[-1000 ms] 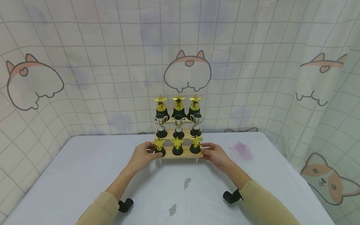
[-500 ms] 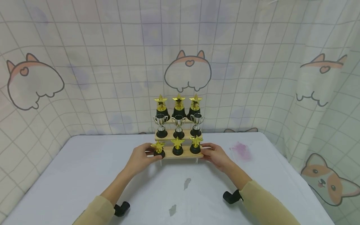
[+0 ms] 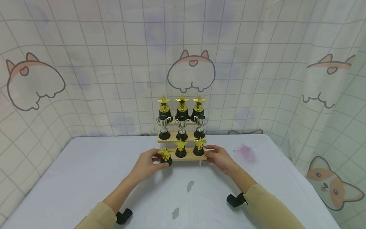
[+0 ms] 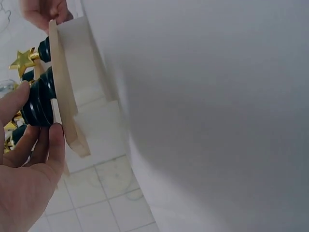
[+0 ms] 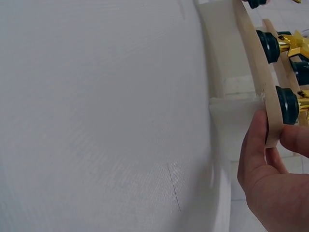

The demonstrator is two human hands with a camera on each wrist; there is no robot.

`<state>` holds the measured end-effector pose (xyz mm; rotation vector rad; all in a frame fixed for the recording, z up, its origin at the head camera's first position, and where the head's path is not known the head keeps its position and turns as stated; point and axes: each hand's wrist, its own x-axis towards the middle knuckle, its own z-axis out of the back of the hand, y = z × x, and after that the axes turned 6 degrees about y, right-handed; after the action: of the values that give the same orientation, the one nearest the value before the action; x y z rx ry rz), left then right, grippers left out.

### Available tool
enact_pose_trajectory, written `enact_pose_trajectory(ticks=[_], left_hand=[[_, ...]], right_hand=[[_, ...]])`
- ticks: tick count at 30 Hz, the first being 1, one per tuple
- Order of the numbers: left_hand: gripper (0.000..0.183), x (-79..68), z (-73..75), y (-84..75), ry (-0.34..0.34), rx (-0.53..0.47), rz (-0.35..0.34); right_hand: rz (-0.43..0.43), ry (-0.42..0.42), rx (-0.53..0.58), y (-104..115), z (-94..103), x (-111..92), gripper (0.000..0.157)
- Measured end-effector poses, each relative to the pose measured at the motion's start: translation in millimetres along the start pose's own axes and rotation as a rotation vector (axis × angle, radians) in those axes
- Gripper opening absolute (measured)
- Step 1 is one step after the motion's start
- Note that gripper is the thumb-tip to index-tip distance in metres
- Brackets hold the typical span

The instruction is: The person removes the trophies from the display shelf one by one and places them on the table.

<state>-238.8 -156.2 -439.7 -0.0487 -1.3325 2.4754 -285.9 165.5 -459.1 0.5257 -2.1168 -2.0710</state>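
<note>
My left hand point(image 3: 147, 166) pinches a small gold star trophy point(image 3: 166, 154) by its black base, just in front of the left end of the tiered wooden stand point(image 3: 187, 157). In the left wrist view that black base point(image 4: 37, 105) is between thumb and fingers, tilted beside the board's edge. My right hand point(image 3: 220, 158) grips the right end of the lowest board, fingers beneath and thumb on top near another star trophy's base point(image 5: 288, 105). A third star trophy point(image 3: 180, 149) stands mid-board. Silver cups point(image 3: 181, 127) fill the middle tier; larger star trophies point(image 3: 182, 109) fill the top.
A white cloth covers the table point(image 3: 85, 178), with grey marks and a pink stain point(image 3: 246, 153). Behind the stand hangs a checked curtain point(image 3: 128, 63) with cartoon dog prints. Black wrist devices point(image 3: 235, 200) sit at both sleeves.
The left star trophy has come off the lowest board, carried by my left hand toward me and slightly right. My right hand has stayed at the stand's right end.
</note>
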Motion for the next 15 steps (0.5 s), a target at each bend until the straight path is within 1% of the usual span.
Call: enact_pose_trajectory(ticks=[3,7,11,15], left_hand=[[0.049,-1.4,-2.2,-3.8,0.011,-0.005,0.002],[0.050,-4.1,-6.2,-9.1,0.031,-0.006,-0.024],[0.044,-6.0,-10.3,-11.1,0.063,-0.011,-0.058],[0.039,-7.6,-14.5,-11.9,0.077,-0.015,-0.057]], right_hand=[[0.003,0.007,-0.002,0,0.4,0,0.045],[-0.001,0.012,-0.002,-1,1.0,-1,0.046],[0.001,0.014,0.004,-1,1.0,-1,0.045],[0.002,0.012,0.004,-1,1.3,0,0.045]])
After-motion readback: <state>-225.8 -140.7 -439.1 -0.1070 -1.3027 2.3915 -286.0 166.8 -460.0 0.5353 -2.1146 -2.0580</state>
